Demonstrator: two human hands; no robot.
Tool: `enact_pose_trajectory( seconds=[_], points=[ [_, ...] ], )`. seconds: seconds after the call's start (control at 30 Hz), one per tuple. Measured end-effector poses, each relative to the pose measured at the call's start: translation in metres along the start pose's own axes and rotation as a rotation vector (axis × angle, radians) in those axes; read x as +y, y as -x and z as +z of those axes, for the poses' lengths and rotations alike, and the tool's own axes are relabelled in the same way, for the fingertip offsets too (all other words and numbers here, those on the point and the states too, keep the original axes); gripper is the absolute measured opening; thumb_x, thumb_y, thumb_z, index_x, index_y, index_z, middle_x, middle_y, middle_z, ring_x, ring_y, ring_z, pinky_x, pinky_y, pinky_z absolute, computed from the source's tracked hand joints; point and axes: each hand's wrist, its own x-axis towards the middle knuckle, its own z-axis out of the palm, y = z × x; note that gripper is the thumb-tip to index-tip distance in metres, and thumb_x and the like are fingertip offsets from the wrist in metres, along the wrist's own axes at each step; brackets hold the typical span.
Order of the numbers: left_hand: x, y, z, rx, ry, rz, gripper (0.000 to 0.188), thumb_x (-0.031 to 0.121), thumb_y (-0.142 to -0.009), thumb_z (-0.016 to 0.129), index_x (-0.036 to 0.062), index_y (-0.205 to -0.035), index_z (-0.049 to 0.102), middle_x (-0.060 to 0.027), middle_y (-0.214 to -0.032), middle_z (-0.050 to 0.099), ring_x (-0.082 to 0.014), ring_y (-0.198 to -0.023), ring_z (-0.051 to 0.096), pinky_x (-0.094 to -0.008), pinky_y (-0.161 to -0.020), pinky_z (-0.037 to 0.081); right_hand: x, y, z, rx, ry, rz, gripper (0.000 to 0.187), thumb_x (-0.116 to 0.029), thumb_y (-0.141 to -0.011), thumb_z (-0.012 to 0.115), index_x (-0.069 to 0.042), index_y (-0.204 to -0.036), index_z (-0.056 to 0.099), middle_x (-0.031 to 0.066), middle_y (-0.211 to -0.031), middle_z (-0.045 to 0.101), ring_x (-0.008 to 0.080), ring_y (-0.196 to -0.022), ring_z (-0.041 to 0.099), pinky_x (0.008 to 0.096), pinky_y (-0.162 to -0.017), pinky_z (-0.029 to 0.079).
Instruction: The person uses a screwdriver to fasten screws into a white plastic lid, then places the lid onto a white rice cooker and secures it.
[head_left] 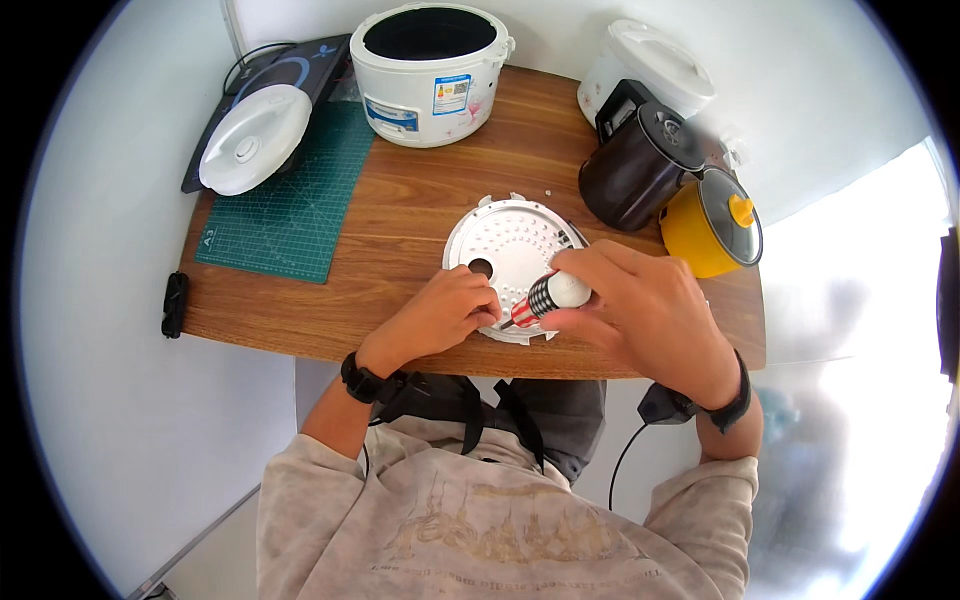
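A round silver lid plate [520, 235] with raised dimples and a dark round hole lies near the table's front edge. My left hand [445, 312] is closed at its near left rim, the fingers curled over the edge; the fingertips are partly hidden. In my right hand [640, 305] is a screwdriver [541, 299] with a white, black-checked and red-striped handle. It is tilted, its tip down at the plate's near part, close to my left fingers. The exact spot the tip touches is too small to tell.
Behind stands an open white rice cooker body [430, 105]. At left are a green cutting mat [275, 230], a white oval lid [255, 140] and a dark induction cooker [320, 75]. A dark kettle [625, 180], a yellow pot [695, 235] and a white appliance [650, 70] stand at right.
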Motion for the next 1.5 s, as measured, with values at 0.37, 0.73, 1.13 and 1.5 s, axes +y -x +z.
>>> enact_pose_trajectory(
  seconds=[0.37,0.73,1.13,1.5],
  points=[
    [-0.003,0.0,-0.001,0.006,-0.021,0.03,0.003,0.012,-0.088,0.071,0.0097,-0.089,0.07,-0.0042,-0.091,0.064,-0.0279,-0.095,0.056,-0.0405,-0.085,0.044,-0.006,-0.004,0.014,-0.016,0.034,0.004,0.034,-0.032,-0.084,0.081,-0.006,-0.099,0.064,0.0088,-0.087,0.065,0.0287,-0.062,0.062,0.0394,-0.055,0.047],
    [0.0,-0.001,-0.009,-0.099,-0.029,0.018,0.016,0.018,-0.081,0.08,0.0123,-0.094,0.072,-0.003,-0.094,0.063,-0.0255,-0.099,0.055,-0.0395,-0.089,0.043,0.005,0.004,0.003,-0.238,-0.115,-0.063,0.026,-0.023,-0.092,0.07,-0.005,-0.103,0.055,0.0108,-0.092,0.063,0.0288,-0.072,0.066,0.0382,-0.059,0.053],
    [-0.001,0.002,-0.001,-0.025,-0.03,0.027,0.017,0.017,-0.082,0.079,0.0114,-0.096,0.072,-0.0029,-0.095,0.062,-0.0254,-0.098,0.054,-0.0389,-0.089,0.043,-0.01,0.005,0.02,-0.093,0.319,0.056,0.039,-0.035,-0.084,0.08,-0.004,-0.094,0.059,0.0093,-0.074,0.062,0.0282,-0.058,0.062,0.0374,-0.049,0.047],
    [0.004,0.0,-0.004,-0.042,-0.047,0.012,0.016,0.019,-0.082,0.079,0.012,-0.094,0.072,-0.0021,-0.093,0.062,-0.0248,-0.098,0.054,-0.0389,-0.088,0.043,0.01,0.006,0.018,-0.147,-0.304,-0.079,0.03,-0.015,-0.092,0.071,-0.006,-0.115,0.053,0.0109,-0.099,0.062,0.0353,-0.071,0.064,0.0397,-0.06,0.053]
  ],
)
